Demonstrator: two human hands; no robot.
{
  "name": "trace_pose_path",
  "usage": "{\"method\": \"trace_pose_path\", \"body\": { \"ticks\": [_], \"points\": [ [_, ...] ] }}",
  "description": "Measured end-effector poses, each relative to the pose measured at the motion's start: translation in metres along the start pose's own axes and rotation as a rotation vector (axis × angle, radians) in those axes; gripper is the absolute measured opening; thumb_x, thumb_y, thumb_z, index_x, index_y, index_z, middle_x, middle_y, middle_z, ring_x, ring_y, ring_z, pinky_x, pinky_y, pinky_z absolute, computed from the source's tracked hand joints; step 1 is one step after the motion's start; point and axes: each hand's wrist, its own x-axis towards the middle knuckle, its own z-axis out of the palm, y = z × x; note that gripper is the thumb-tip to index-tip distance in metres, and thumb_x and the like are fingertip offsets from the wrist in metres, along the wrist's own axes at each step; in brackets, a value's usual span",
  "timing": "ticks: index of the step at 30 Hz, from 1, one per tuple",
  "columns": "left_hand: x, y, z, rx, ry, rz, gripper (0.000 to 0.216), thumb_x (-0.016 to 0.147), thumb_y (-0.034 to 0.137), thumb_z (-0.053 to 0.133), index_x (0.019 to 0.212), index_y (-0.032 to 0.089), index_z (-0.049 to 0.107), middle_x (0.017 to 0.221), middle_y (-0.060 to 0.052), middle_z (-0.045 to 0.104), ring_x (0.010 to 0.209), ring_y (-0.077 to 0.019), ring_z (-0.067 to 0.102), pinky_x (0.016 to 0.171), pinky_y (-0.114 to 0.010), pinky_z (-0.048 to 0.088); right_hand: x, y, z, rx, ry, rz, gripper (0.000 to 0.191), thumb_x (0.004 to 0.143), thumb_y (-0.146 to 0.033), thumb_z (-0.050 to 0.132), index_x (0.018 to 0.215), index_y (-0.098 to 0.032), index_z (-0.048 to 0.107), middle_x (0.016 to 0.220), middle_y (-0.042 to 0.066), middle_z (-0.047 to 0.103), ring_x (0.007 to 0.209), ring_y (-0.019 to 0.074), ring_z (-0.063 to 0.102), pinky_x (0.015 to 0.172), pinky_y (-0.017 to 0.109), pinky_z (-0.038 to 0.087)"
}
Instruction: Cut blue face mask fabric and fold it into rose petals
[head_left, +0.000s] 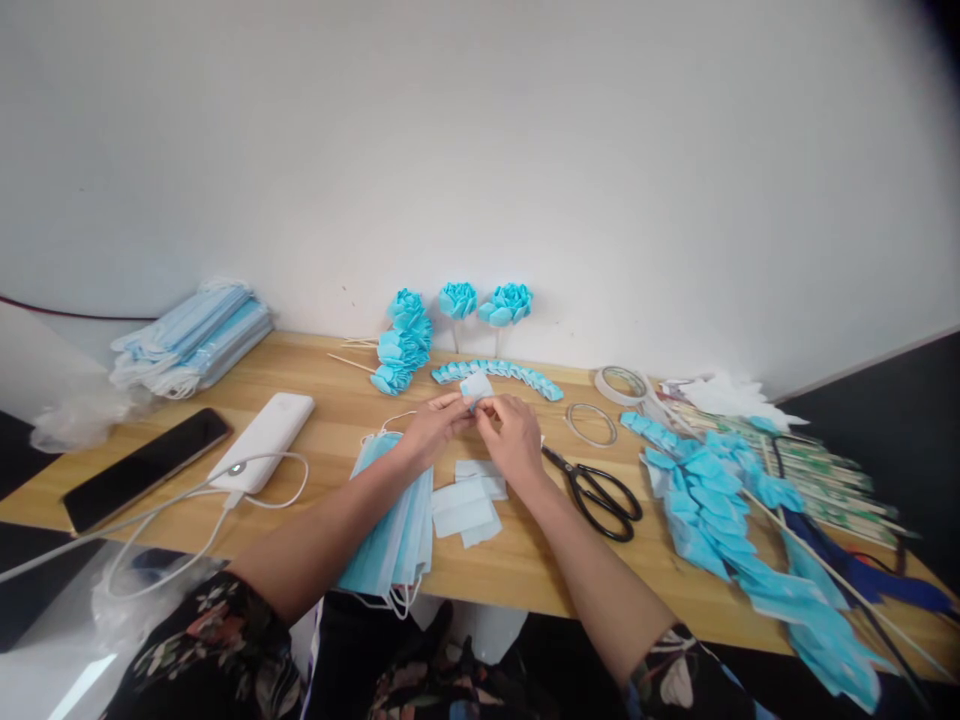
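Observation:
Both hands meet over the middle of the table. Between them is a small pale blue piece of mask fabric (475, 386), pinched in the fingers of my left hand (441, 422) and my right hand (511, 432). Just below lie several cut fabric pieces (466, 508), overlapping on the wood. Under my left forearm rests a stack of blue face masks (390, 520) with white ear loops. A curved row of folded blue petals (517, 372) lies right behind my hands. Black-handled scissors (600, 492) sit to the right of my right hand.
Blue fabric flowers (405, 340) on sticks lie or stand at the back. On the left are bundled masks (199, 340), a phone (146, 468) and a cabled power bank (266, 440). On the right are tape (621, 384), a wire coil (591, 424) and strung blue petals (697, 510).

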Motion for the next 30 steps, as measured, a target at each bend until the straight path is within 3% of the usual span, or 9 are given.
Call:
{"method": "trace_pose_path", "body": {
  "ticks": [9, 14, 19, 25, 30],
  "points": [
    [0.001, -0.002, -0.003, 0.028, -0.040, -0.017, 0.017, 0.071, 0.026, 0.080, 0.077, 0.012, 0.072, 0.081, -0.006, 0.069, 0.082, -0.0159, 0.065, 0.088, -0.031, 0.048, 0.000, -0.001, 0.000, 0.019, -0.001, 0.023, 0.012, 0.089, -0.021, 0.054, 0.082, -0.023, 0.064, 0.080, 0.003, 0.068, 0.077, 0.0212, 0.058, 0.076, 0.035, 0.038],
    [0.001, -0.002, -0.004, 0.024, 0.003, -0.012, 0.022, 0.068, 0.029, 0.082, 0.074, 0.010, 0.072, 0.074, -0.005, 0.067, 0.075, -0.0142, 0.062, 0.083, -0.030, 0.050, 0.000, -0.002, -0.002, 0.005, -0.012, -0.016, 0.013, 0.089, -0.022, 0.053, 0.085, -0.022, 0.065, 0.081, 0.004, 0.069, 0.077, 0.0214, 0.058, 0.077, 0.035, 0.040],
    [0.002, -0.001, -0.005, 0.029, 0.021, -0.032, 0.026, 0.069, 0.032, 0.081, 0.080, 0.010, 0.073, 0.078, -0.005, 0.067, 0.076, -0.0143, 0.062, 0.081, -0.032, 0.053, 0.005, 0.002, -0.008, 0.245, 0.132, 0.115, 0.024, 0.090, -0.031, 0.053, 0.107, -0.019, 0.063, 0.095, 0.008, 0.068, 0.088, 0.0220, 0.061, 0.084, 0.037, 0.046],
    [0.002, 0.000, -0.006, 0.043, 0.028, -0.063, 0.028, 0.067, 0.034, 0.082, 0.079, 0.011, 0.072, 0.072, -0.003, 0.063, 0.070, -0.0123, 0.058, 0.073, -0.030, 0.054, 0.007, 0.010, -0.002, 0.723, -0.071, 0.311, 0.045, 0.087, -0.038, 0.058, 0.129, -0.021, 0.054, 0.118, 0.009, 0.067, 0.107, 0.0226, 0.063, 0.093, 0.038, 0.049],
    [0.002, 0.000, -0.005, 0.039, 0.021, -0.058, 0.030, 0.065, 0.035, 0.083, 0.079, 0.011, 0.072, 0.072, -0.003, 0.062, 0.069, -0.0121, 0.057, 0.069, -0.029, 0.054, 0.005, 0.007, -0.001, 0.688, -0.071, 0.316, 0.046, 0.084, -0.032, 0.060, 0.129, -0.021, 0.057, 0.108, 0.007, 0.069, 0.099, 0.0224, 0.065, 0.089, 0.037, 0.050]
  ]
}}
